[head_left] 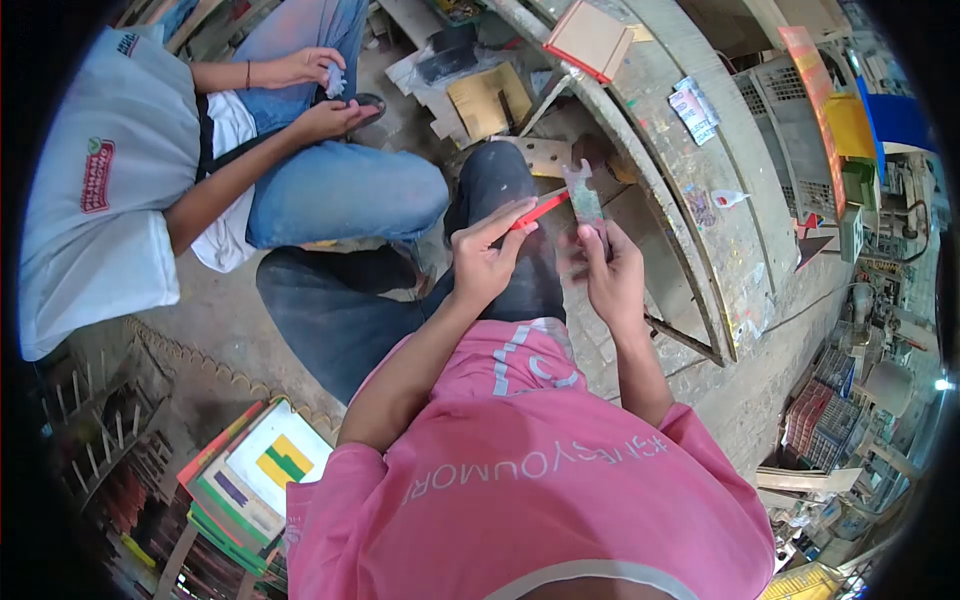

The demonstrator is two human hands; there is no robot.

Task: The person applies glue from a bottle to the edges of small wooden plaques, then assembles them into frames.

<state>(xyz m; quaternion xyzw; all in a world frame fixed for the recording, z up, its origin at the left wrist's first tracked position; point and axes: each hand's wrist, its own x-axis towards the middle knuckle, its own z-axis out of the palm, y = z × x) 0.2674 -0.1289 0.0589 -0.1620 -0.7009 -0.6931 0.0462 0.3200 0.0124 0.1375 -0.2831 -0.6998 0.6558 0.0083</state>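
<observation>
My left hand (485, 260) pinches a thin red stick (543, 208) between thumb and fingers, and the stick slants up to the right. In my right hand (612, 272) is a flat grey-green notched piece (583, 195), held upright with its forked end at the top. Paint-like stains mark its surface. The far tip of the red stick meets the left edge of the notched piece in this view. Both hands are raised over my lap, above my dark trousers (500, 185).
A worn bench (650, 120) at the right bears a red-edged board (588, 42), a printed packet (694, 110) and a small white bottle (728, 199). Another person (110, 190) sits at the left, holding a small crumpled thing. Coloured panels (270, 470) lie at lower left.
</observation>
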